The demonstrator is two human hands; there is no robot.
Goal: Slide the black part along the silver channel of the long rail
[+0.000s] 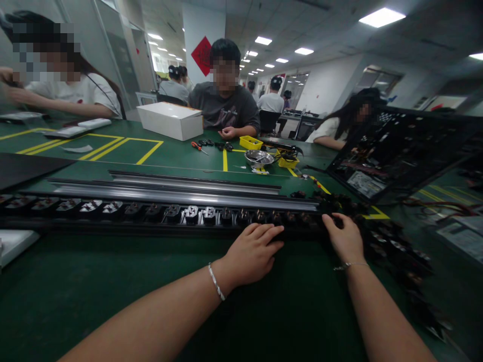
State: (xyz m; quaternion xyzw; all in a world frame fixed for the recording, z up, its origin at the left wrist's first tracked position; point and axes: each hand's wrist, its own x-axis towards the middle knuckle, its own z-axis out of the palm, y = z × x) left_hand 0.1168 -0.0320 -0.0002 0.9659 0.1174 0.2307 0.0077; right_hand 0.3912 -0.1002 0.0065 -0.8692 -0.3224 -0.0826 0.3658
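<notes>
Head view: resting spread, empty left hand on socket rail, probably for steadying, with half-curled right hand, grip unclear.

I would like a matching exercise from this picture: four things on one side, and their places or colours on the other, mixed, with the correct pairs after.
Things
1. left hand
2. right hand
3. box
4. bowl

Places and colours
A. white, on the far side of the green table
B. near the right end of the long black strip
C. shiny silver, next to a yellow bin
D. at the strip's near edge, short of its right end

Pairs: 1-D, 2-B, 3-A, 4-C
</notes>
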